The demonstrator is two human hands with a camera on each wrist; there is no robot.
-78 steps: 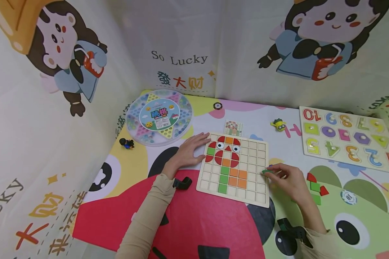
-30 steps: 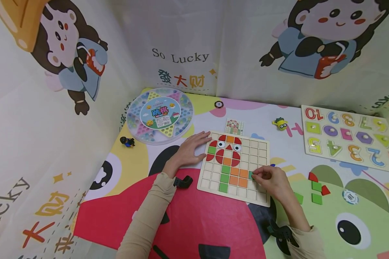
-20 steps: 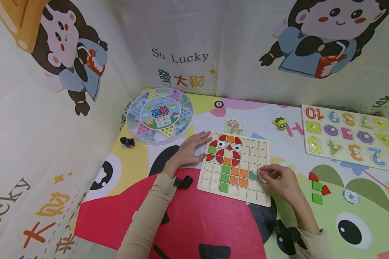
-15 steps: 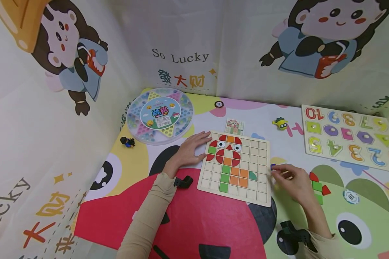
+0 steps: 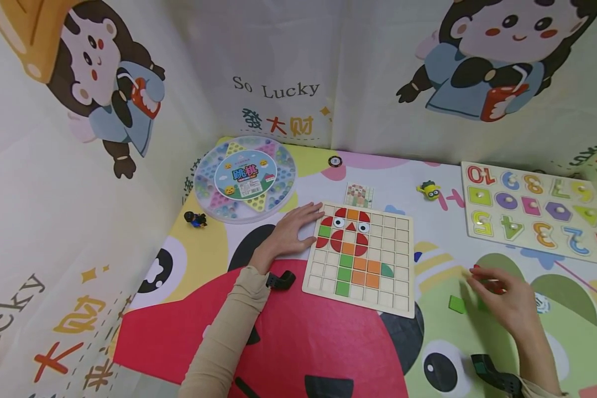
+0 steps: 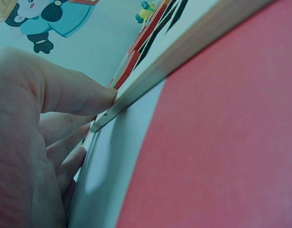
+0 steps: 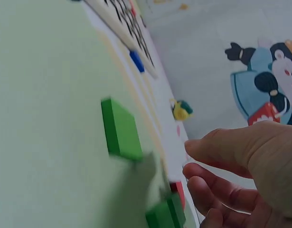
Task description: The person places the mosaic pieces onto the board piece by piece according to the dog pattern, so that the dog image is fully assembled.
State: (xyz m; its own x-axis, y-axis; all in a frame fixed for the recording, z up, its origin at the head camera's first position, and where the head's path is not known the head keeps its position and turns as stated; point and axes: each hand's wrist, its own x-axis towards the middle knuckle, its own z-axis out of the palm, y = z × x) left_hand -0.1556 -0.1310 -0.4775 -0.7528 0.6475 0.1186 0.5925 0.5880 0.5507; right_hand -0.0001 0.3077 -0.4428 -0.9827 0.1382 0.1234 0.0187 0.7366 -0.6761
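Observation:
A wooden grid board [image 5: 402,236] lies mid-table, partly filled with red, orange, green and eye-printed pieces. My left hand [image 5: 289,234] rests at its left edge, fingers extended; the left wrist view has the thumb [image 6: 84,92] right at the rim. A teal quarter-circle piece [image 5: 387,270] sits in a cell beside the orange squares [image 5: 372,267]. Right of the board my right hand [image 5: 508,303] hovers over loose pieces, thumb and fingers apart with nothing between them. Below it show a green square [image 7: 122,130], another green block [image 7: 167,214] and a red piece [image 7: 178,191].
A small picture card [image 5: 359,195] lies behind the board. A round marble game [image 5: 201,193] stands back left, a number puzzle board [image 5: 519,221] back right. Small figures [image 5: 195,219], a yellow toy [image 5: 429,190], a blue piece [image 5: 418,256] and chips [image 5: 335,161] lie around.
My right hand brought the teal quarter-circle to the board, let go of it in a cell, then moved right to the loose pieces. My left hand has stayed at the board's edge.

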